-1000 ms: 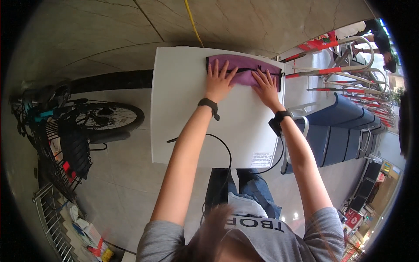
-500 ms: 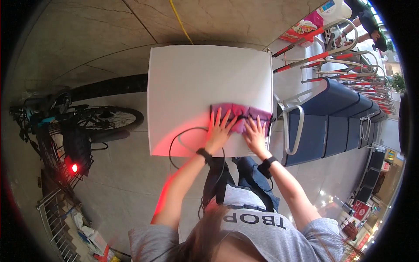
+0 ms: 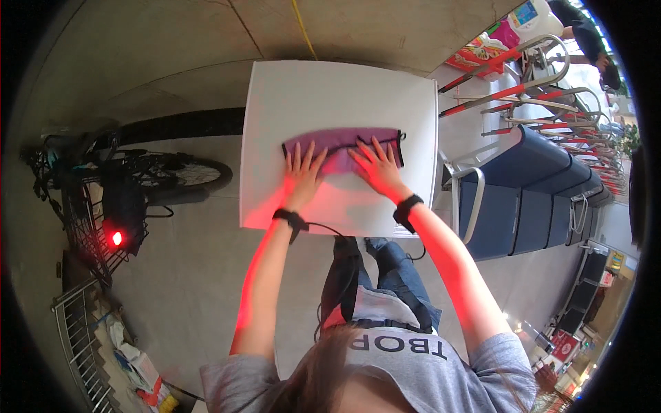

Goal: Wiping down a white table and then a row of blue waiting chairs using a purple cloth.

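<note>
**Purple cloth could slide or crease under flat hands**

On the white table point(image 3: 330, 96), a little past its middle and toward the right edge, lies a purple cloth point(image 3: 337, 141) folded into a long flat strip with a dark trim. Both hands of the person rest on the near edge of this strip. The left hand point(image 3: 301, 172) lies flat with its fingers spread wide, and the right hand point(image 3: 375, 167) is flat too, fingers fanned out; neither one pinches the fabric.

I think the main risk is slipping. The tabletop looks smooth, and open palms only press down, so a push forward may carry the whole strip away instead of flattening it. The right end of the cloth is close to the right edge of the table, so a sideways push could send that end over the edge, toward the blue seats point(image 3: 523, 199) standing just beside the table.

A second risk is a new crease: if one hand moves faster than the other, the fabric between them may bunch up.

Also a black cable point(image 3: 323, 227) runs from the left wrist band across the near part of the table; it might catch the table corner.
</note>
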`<state>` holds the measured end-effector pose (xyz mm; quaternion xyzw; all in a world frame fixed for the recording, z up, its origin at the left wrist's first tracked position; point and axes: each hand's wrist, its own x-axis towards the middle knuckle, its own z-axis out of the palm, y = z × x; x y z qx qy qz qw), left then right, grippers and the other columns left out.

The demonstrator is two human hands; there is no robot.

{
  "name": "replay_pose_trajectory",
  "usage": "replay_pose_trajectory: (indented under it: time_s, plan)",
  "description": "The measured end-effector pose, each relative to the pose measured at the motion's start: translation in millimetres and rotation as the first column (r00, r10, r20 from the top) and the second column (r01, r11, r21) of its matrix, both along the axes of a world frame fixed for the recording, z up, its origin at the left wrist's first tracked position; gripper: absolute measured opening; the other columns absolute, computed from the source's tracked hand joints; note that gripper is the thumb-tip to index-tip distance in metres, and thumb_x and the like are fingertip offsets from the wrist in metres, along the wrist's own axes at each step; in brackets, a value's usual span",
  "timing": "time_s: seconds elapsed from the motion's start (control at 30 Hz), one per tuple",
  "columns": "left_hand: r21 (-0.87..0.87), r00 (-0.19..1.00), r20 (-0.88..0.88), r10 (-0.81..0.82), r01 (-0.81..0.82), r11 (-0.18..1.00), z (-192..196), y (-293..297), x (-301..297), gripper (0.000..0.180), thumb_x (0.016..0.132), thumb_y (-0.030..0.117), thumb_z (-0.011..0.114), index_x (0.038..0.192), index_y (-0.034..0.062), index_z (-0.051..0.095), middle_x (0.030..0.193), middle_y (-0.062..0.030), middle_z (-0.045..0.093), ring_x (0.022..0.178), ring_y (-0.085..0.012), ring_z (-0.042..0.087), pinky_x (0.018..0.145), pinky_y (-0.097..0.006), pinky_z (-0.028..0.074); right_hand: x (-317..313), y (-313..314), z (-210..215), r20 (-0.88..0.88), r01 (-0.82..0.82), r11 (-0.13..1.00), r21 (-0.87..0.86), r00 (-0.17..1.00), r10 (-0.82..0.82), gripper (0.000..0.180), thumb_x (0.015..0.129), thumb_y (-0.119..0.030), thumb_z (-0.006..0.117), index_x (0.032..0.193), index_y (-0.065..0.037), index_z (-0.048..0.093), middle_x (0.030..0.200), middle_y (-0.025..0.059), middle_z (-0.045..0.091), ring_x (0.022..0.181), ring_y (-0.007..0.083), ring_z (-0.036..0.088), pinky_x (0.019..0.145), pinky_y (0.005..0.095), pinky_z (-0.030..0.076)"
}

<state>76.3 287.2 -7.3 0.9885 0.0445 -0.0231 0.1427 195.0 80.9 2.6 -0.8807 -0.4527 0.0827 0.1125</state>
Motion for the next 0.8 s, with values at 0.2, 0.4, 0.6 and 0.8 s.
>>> replay_pose_trajectory:
  time_s: [0.2, 0.4, 0.6, 0.8]
  plan:
    - [0.187, 0.996, 0.032, 0.085, -0.09, 0.978, -19.3, 4.3, 13.9, 0.068, 0.087, 0.049, 0.047, 0.145, 0.0225, 0.022, 0.151, -0.0106, 0.014, 0.136, -0.0426, 0.012, 0.108, -0.059, 0.012, -15.5, 27.2, -14.3, 0.054, 0.06, 0.998, 0.012, 0.997, -0.06, 0.057, 0.086, -0.037, 0.055, 0.139, -0.027, 0.035, 0.146, 0.0027, 0.028, 0.137, 0.0354, 0.018, 0.103, 0.0639, 0.021]
    - [0.071, 0.994, -0.024, 0.103, -0.101, 0.992, -16.1, -58.1, -51.4, 0.071, 0.083, 0.044, 0.054, 0.143, 0.0163, 0.029, 0.15, -0.0142, 0.017, 0.136, -0.0449, 0.011, 0.107, -0.061, 0.009, -75.8, -19.0, -4.4, -0.005, -0.032, 0.999, -0.02, 0.999, 0.032, 0.06, 0.084, -0.038, 0.057, 0.138, -0.023, 0.038, 0.146, 0.0036, 0.03, 0.137, 0.0345, 0.016, 0.106, 0.0612, 0.017]
    - [-0.035, 0.999, 0.048, 0.021, -0.019, 0.999, -13.0, -102.1, -117.0, 0.065, 0.083, 0.036, 0.057, 0.141, 0.0165, 0.034, 0.149, -0.0143, 0.019, 0.136, -0.045, 0.011, 0.108, -0.06, 0.009, -117.5, -82.5, 9.6, -0.114, -0.18, 0.976, -0.121, 0.979, 0.167, 0.059, 0.084, -0.036, 0.057, 0.139, -0.025, 0.038, 0.146, 0.0021, 0.031, 0.138, 0.0325, 0.016, 0.109, 0.0572, 0.014]
    - [-0.088, 1.0, 0.019, 0.011, -0.009, 0.996, -11.9, -106.4, -125.8, 0.067, 0.08, 0.031, 0.061, 0.141, 0.021, 0.034, 0.15, -0.0126, 0.018, 0.136, -0.0432, 0.012, 0.108, -0.059, 0.01, -105.8, -95.8, 19.3, -0.211, -0.23, 0.969, -0.087, 0.955, 0.208, 0.059, 0.082, -0.033, 0.061, 0.137, -0.028, 0.041, 0.145, -0.0016, 0.033, 0.138, 0.0276, 0.02, 0.109, 0.0556, 0.017]
